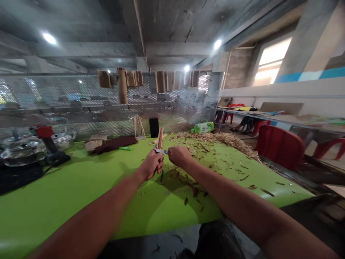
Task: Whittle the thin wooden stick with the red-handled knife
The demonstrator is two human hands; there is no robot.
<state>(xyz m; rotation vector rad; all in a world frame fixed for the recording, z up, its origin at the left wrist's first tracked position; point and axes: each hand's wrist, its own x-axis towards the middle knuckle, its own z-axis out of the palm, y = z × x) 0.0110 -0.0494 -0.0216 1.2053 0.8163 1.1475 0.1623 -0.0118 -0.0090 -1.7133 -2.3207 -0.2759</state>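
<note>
My left hand (151, 164) is closed around the lower end of a wooden stick (160, 138), which stands nearly upright above the green table. Brown bark shows along part of the stick, with paler wood beside it. My right hand (180, 156) grips a knife (161, 151) by its handle, most of which my fingers hide; a bit of red shows at its end. The blade points left and lies against the stick, just above my left hand. Dark bark shavings (195, 190) are scattered on the table below and to the right of my hands.
The green table (81, 190) has a heap of pale shavings (234, 144) along its right side. A green plastic bottle (204, 127), a black phone-like slab (153, 127) and a brown cloth (118, 144) lie toward the perforated metal screen (178, 104). A red-topped power tool (48, 144) stands left.
</note>
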